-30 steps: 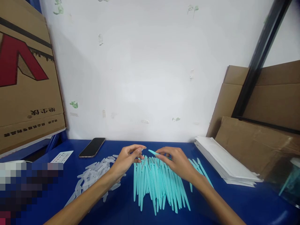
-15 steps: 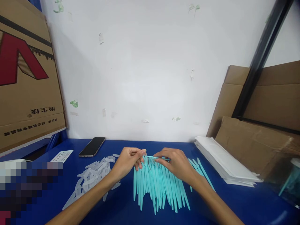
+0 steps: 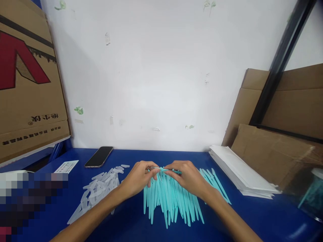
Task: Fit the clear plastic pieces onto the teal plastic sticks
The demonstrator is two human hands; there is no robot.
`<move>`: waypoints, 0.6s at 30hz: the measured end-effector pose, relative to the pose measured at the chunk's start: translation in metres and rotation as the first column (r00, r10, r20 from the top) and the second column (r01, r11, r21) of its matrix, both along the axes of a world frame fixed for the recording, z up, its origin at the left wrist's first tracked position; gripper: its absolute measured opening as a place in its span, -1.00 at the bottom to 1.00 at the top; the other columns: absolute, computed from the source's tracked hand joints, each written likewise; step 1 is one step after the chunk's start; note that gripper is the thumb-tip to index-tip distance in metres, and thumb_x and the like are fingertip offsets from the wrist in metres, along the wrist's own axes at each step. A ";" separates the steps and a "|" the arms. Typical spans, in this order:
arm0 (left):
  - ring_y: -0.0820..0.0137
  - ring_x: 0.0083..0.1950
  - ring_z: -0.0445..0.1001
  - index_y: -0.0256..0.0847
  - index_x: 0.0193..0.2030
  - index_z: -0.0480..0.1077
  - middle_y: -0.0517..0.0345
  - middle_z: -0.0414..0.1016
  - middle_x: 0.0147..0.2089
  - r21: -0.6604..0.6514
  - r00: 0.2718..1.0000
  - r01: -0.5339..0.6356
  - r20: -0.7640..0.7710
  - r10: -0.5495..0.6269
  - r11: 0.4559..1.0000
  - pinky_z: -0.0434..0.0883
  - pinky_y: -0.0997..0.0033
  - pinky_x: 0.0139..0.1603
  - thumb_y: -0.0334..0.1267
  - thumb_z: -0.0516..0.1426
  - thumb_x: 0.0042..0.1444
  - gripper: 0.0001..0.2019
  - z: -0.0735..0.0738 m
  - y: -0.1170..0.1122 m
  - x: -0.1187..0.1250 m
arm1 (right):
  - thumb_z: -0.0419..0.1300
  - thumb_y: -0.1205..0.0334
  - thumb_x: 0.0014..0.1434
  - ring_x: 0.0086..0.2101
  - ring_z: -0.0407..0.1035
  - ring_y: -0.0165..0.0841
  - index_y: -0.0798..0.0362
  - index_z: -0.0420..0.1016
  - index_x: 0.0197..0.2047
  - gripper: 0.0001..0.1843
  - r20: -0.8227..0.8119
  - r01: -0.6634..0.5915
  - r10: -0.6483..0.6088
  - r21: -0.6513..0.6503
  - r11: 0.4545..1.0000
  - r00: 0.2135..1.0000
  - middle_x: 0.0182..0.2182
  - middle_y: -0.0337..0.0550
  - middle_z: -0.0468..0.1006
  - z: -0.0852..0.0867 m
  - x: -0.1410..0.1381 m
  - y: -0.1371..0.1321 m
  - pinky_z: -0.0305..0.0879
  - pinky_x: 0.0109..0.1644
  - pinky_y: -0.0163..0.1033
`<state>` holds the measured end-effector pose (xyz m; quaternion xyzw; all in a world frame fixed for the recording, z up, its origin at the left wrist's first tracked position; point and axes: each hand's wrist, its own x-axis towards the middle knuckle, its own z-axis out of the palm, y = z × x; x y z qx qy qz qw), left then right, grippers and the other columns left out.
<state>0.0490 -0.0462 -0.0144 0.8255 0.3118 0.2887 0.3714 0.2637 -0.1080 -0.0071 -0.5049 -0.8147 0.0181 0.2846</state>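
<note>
A pile of several long teal plastic sticks (image 3: 171, 205) lies fanned on the blue table (image 3: 252, 218) in front of me. Above its far end both hands meet. My right hand (image 3: 188, 178) pinches one teal stick (image 3: 168, 170) held crosswise, pointing left. My left hand (image 3: 138, 178) has its fingers closed at the left tip of that same stick; whether a clear cap sits in them is hidden. A heap of small clear plastic caps (image 3: 98, 190) lies just left of my left forearm.
A black phone (image 3: 99, 156) and a small printed card (image 3: 66, 166) lie at the table's far left. A large cardboard box (image 3: 27, 84) stands left. A stack of white sleeves (image 3: 239, 174) and flattened cardboard (image 3: 277, 148) sit right. A clear container (image 3: 310, 195) is at the far right.
A second ago the fingers were spread and the teal stick stood raised in my right hand. Both hands have since closed together on it, lower over the pile.
</note>
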 end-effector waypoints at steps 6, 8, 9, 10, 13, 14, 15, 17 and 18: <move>0.50 -0.61 0.32 -0.23 -0.25 0.50 0.17 0.54 -0.38 0.054 0.998 -0.042 -0.034 0.044 0.998 0.28 0.49 -0.52 -0.03 -0.01 0.30 -0.64 0.004 0.000 -0.001 | 0.01 0.01 0.40 -0.20 0.48 -0.26 -0.08 0.58 0.00 -0.65 0.132 0.095 -0.096 0.017 0.995 0.987 -0.25 -0.17 0.64 -0.002 -0.001 0.001 0.30 -0.20 -0.25; 0.49 -0.60 0.34 -0.23 -0.23 0.51 0.16 0.55 -0.39 0.034 0.999 -0.020 -0.030 0.021 0.999 0.28 0.50 -0.52 -0.01 0.01 0.28 -0.63 0.004 -0.001 -0.001 | 0.02 -0.02 0.40 -0.19 0.49 -0.27 -0.07 0.59 -0.01 -0.63 0.129 0.074 -0.076 0.020 0.997 0.989 -0.23 -0.16 0.65 -0.002 -0.001 0.001 0.30 -0.18 -0.25; 0.48 -0.59 0.35 -0.23 -0.21 0.52 0.15 0.55 -0.39 0.020 1.000 -0.008 -0.027 0.009 1.000 0.28 0.50 -0.53 0.00 0.01 0.28 -0.63 0.003 -0.001 -0.001 | 0.02 -0.02 0.40 -0.20 0.50 -0.28 -0.08 0.59 0.00 -0.63 0.123 0.059 -0.061 0.018 0.998 0.991 -0.22 -0.17 0.65 -0.002 -0.001 0.001 0.30 -0.18 -0.26; 0.47 -0.60 0.36 -0.24 -0.20 0.52 0.15 0.55 -0.41 0.010 1.000 0.002 -0.024 -0.002 1.000 0.28 0.50 -0.53 0.00 0.02 0.28 -0.62 0.002 -0.002 -0.001 | 0.02 -0.03 0.39 -0.21 0.50 -0.29 -0.09 0.59 0.00 -0.63 0.118 0.044 -0.045 0.014 0.999 0.992 -0.22 -0.18 0.65 -0.002 -0.002 0.000 0.30 -0.19 -0.27; 0.48 -0.61 0.35 -0.23 -0.22 0.54 0.15 0.55 -0.43 0.000 1.000 0.023 -0.014 -0.023 1.000 0.28 0.50 -0.52 -0.02 0.02 0.28 -0.63 0.000 -0.003 -0.001 | 0.01 -0.05 0.39 -0.30 0.51 -0.30 -0.11 0.60 -0.02 -0.62 0.106 0.013 -0.012 -0.012 1.000 0.994 -0.28 -0.19 0.66 -0.001 -0.003 -0.001 0.27 -0.25 -0.28; 0.48 -0.61 0.35 -0.23 -0.23 0.54 0.15 0.55 -0.43 0.000 1.000 0.027 -0.009 -0.027 1.000 0.28 0.50 -0.52 -0.03 0.02 0.28 -0.64 -0.001 -0.004 -0.001 | 0.01 -0.06 0.39 -0.33 0.50 -0.30 -0.11 0.61 -0.03 -0.61 0.099 0.008 -0.006 -0.023 1.000 0.995 -0.30 -0.19 0.66 0.000 -0.004 -0.002 0.26 -0.27 -0.28; 0.48 -0.61 0.36 -0.23 -0.24 0.54 0.15 0.55 -0.43 -0.003 0.999 0.032 -0.003 -0.032 0.999 0.28 0.50 -0.52 -0.04 0.02 0.28 -0.64 -0.001 -0.004 0.000 | 0.01 -0.06 0.39 -0.34 0.50 -0.30 -0.11 0.61 -0.04 -0.61 0.090 0.004 -0.001 -0.033 0.999 0.996 -0.32 -0.19 0.66 0.000 -0.004 -0.002 0.26 -0.27 -0.28; 0.48 -0.61 0.36 -0.23 -0.25 0.54 0.14 0.55 -0.43 -0.019 0.999 0.036 0.013 -0.036 0.999 0.28 0.50 -0.52 -0.04 0.03 0.27 -0.65 0.000 -0.006 0.001 | 0.02 -0.06 0.39 -0.36 0.49 -0.31 -0.11 0.63 -0.05 -0.61 0.070 -0.001 0.004 -0.041 0.999 0.998 -0.34 -0.18 0.66 0.001 -0.005 -0.003 0.26 -0.28 -0.29; 0.48 -0.62 0.36 -0.23 -0.25 0.54 0.14 0.55 -0.44 -0.026 0.999 0.032 0.022 -0.032 0.999 0.28 0.50 -0.53 -0.05 0.04 0.27 -0.66 0.001 -0.007 0.001 | 0.02 -0.05 0.39 -0.37 0.49 -0.31 -0.11 0.63 -0.06 -0.62 0.065 0.001 0.002 -0.038 0.999 0.998 -0.35 -0.18 0.66 0.002 -0.005 -0.004 0.25 -0.29 -0.29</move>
